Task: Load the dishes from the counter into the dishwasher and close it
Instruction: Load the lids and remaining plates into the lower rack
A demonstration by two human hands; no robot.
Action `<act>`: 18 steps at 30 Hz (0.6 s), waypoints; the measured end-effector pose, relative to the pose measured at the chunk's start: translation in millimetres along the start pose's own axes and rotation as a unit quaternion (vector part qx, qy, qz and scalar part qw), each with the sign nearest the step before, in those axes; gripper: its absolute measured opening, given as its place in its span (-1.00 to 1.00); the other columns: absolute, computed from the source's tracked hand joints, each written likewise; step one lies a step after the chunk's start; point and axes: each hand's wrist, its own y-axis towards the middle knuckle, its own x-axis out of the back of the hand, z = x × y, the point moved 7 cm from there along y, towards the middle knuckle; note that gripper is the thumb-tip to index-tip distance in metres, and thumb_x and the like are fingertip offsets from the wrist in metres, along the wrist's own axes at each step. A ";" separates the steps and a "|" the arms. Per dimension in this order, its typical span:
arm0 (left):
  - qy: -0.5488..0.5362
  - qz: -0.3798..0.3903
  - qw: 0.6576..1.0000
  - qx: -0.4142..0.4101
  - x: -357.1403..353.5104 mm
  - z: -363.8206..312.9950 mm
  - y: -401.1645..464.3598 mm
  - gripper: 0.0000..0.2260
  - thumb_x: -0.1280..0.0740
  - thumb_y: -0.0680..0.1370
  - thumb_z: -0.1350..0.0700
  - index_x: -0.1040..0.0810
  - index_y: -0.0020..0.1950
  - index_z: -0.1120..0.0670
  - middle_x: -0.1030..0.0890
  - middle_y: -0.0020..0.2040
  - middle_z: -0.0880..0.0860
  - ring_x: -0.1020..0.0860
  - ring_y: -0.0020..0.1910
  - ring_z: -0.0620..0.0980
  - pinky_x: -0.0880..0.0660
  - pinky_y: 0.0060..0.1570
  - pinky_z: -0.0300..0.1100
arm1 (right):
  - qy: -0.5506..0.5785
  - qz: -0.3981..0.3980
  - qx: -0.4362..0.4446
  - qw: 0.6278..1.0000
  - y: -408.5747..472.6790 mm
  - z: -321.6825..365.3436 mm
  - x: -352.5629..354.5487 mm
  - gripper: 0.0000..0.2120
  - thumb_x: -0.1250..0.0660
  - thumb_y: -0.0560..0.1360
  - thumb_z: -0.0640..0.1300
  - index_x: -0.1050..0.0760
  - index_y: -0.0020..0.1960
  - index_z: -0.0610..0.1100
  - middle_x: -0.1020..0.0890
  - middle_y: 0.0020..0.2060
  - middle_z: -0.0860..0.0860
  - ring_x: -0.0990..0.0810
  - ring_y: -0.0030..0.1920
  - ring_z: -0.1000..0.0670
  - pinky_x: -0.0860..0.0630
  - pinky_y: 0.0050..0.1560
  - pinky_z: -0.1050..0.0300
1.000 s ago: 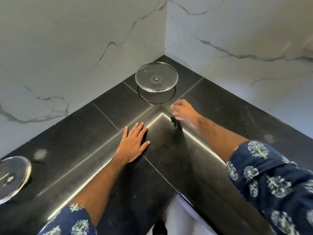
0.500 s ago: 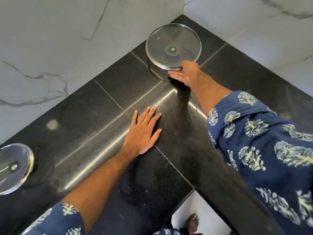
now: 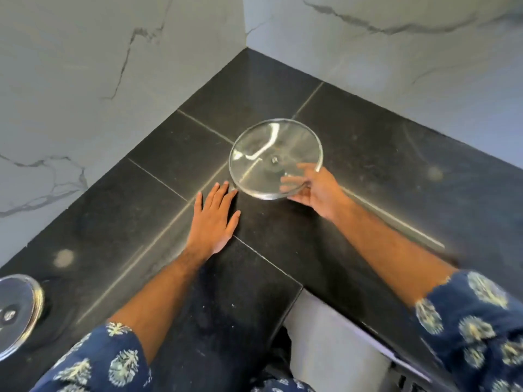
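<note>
A round glass lid (image 3: 266,154) with a metal rim is lifted off the black counter (image 3: 141,210), near the inner corner. My right hand (image 3: 319,190) grips its near right edge, fingers under the glass and thumb on top. My left hand (image 3: 215,219) rests flat on the counter just left of the lid, fingers straight. A second glass lid (image 3: 14,309) lies at the left edge of the view on the counter. The dishwasher is not in view.
Marble walls (image 3: 85,80) rise behind both runs of the L-shaped counter. A white cabinet front (image 3: 334,343) shows below the counter's inner corner, between my arms.
My right hand reached the lid in the corner, took its edge and has drawn it toward me, off the counter. My left hand has stayed flat on the counter.
</note>
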 end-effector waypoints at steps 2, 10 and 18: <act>0.000 -0.004 1.000 0.006 4.1 -4.7 -2.9 -0.52 -0.05 0.68 -0.11 -0.19 0.59 0.00 -0.14 0.62 0.02 -0.02 0.62 0.01 0.06 0.55 0.24 | -0.004 -0.003 -0.001 1.000 -45.6 -18.9 36.1 -0.67 -0.11 0.59 -0.27 -0.35 0.31 -0.05 -0.71 0.01 -0.22 -0.73 -0.07 -0.19 -0.63 -0.24 0.07; -0.258 -0.051 0.962 -0.077 22.6 -129.9 -32.4 -0.74 -0.18 0.68 0.11 -0.48 0.35 0.11 -0.52 0.34 0.08 -0.44 0.37 0.08 -0.29 0.43 0.07 | 0.060 0.003 0.055 0.997 -236.2 -88.6 155.8 -0.43 -0.10 0.39 -0.39 -0.43 0.36 -0.08 -0.64 0.14 -0.32 -0.67 0.06 -0.29 -0.65 0.02 -0.11; -0.657 0.320 0.680 -0.054 9.8 -347.2 -179.1 -0.46 0.03 0.67 -0.25 -0.53 0.31 0.07 -0.66 0.18 0.20 -0.68 -0.01 0.21 -0.64 -0.27 0.01 | 0.120 -0.086 0.142 0.979 -448.6 -192.8 247.1 -0.50 -0.08 0.51 -0.40 -0.43 0.39 -0.15 -0.62 0.13 -0.37 -0.66 0.07 -0.36 -0.65 -0.03 -0.10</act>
